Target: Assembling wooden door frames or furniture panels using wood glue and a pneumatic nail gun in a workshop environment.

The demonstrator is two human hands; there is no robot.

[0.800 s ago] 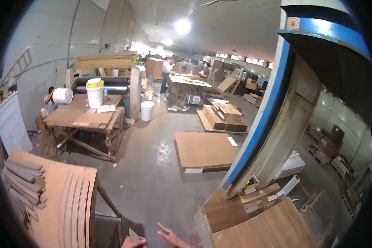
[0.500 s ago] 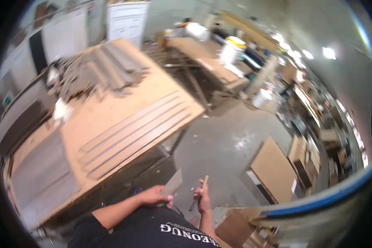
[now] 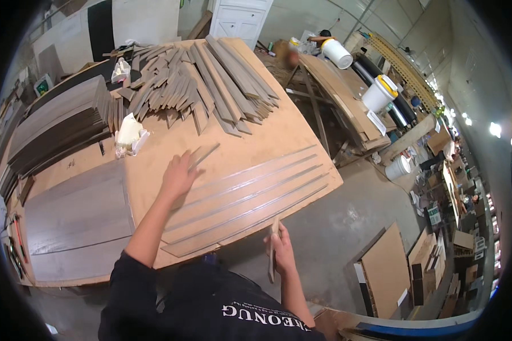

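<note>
My left hand (image 3: 179, 175) reaches over the tan table (image 3: 256, 139), its fingers at the end of a short grey wooden piece (image 3: 206, 157) with a slanted end. I cannot make out the whole grip. Just in front of the table edge, my right hand (image 3: 281, 253) is closed around a thin stick-like tool (image 3: 271, 268), light wood at the top and grey and flat lower down. Several long thin grey strips (image 3: 250, 196) lie side by side on the table between my hands. Beyond my left hand spreads a heap of grey wooden slats (image 3: 173, 91).
Wide grey boards (image 3: 79, 213) cover the table's left part, with a stack of grey panels (image 3: 60, 125) behind. A crumpled white bag (image 3: 131, 135) sits near the heap. White buckets (image 3: 379, 94) stand on a second bench. Brown panels (image 3: 384, 270) lean at the right.
My left hand has gone from near my body out over the table with the grey piece. My right hand still holds the tool. The view has swung, showing more of the table.
</note>
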